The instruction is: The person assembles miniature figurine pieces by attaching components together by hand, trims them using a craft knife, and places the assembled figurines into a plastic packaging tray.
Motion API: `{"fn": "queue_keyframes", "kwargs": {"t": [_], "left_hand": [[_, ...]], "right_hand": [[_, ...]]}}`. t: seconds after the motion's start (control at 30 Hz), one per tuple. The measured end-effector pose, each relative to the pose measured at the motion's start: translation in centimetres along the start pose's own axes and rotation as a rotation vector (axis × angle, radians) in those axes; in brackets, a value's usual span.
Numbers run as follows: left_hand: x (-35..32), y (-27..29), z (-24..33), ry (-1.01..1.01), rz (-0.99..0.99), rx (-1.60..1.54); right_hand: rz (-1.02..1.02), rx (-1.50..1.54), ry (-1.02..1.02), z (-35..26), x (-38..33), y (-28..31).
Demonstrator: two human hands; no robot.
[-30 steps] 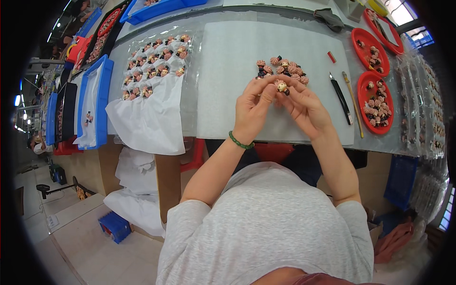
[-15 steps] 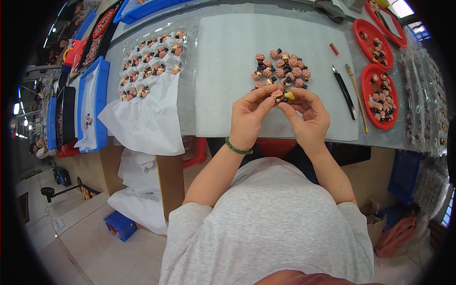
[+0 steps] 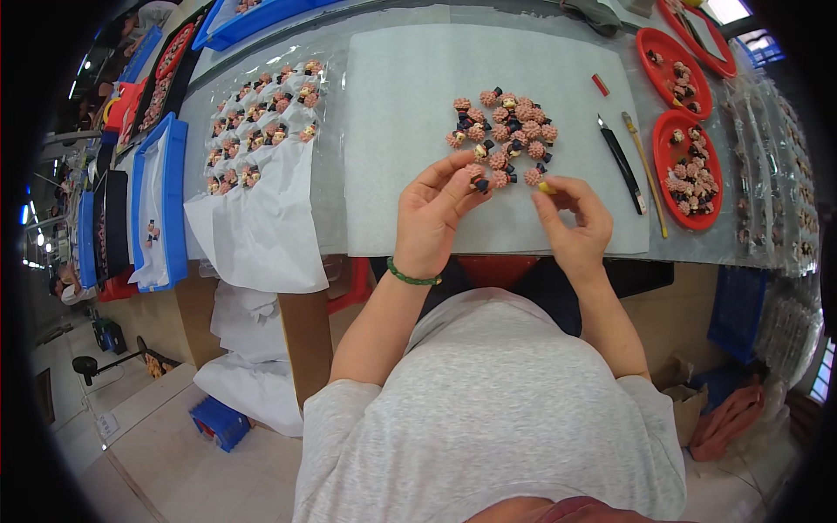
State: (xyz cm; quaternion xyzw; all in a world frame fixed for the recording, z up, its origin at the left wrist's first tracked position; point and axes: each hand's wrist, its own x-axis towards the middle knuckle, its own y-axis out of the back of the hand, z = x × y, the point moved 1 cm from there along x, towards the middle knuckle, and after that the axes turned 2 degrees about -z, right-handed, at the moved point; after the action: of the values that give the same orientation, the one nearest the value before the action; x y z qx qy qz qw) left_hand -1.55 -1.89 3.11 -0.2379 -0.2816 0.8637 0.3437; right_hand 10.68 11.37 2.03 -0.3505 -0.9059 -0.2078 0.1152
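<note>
Pinching: left hand (image 3: pixel 433 213) a pink flower piece (image 3: pixel 476 173), right hand (image 3: pixel 571 220) a yellow bit (image 3: pixel 547 186).

Three red trays (image 3: pixel 685 155); two hands (image 3: pixel 434 213); one black-handled knife (image 3: pixel 622 163); one wooden stick (image 3: pixel 644 173); one white mat (image 3: pixel 410 131).

A grey worktable (image 3: pixel 261 105) stands over a pale tiled floor (image 3: pixel 157 453).
</note>
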Motion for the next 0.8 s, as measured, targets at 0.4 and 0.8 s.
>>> {"fn": "queue_keyframes", "kwargs": {"t": [0.4, 0.8], "left_hand": [[0.0, -1.3, -0.2, 0.121, -0.046, 0.11], [0.4, -1.4, -1.0, -0.017, -0.156, 0.358]], "right_hand": [[-0.091, -0.559, 0.2, 0.9, 1.8, 0.4], [-0.098, 0.776, -0.632, -1.4, 0.7, -1.1]]}}
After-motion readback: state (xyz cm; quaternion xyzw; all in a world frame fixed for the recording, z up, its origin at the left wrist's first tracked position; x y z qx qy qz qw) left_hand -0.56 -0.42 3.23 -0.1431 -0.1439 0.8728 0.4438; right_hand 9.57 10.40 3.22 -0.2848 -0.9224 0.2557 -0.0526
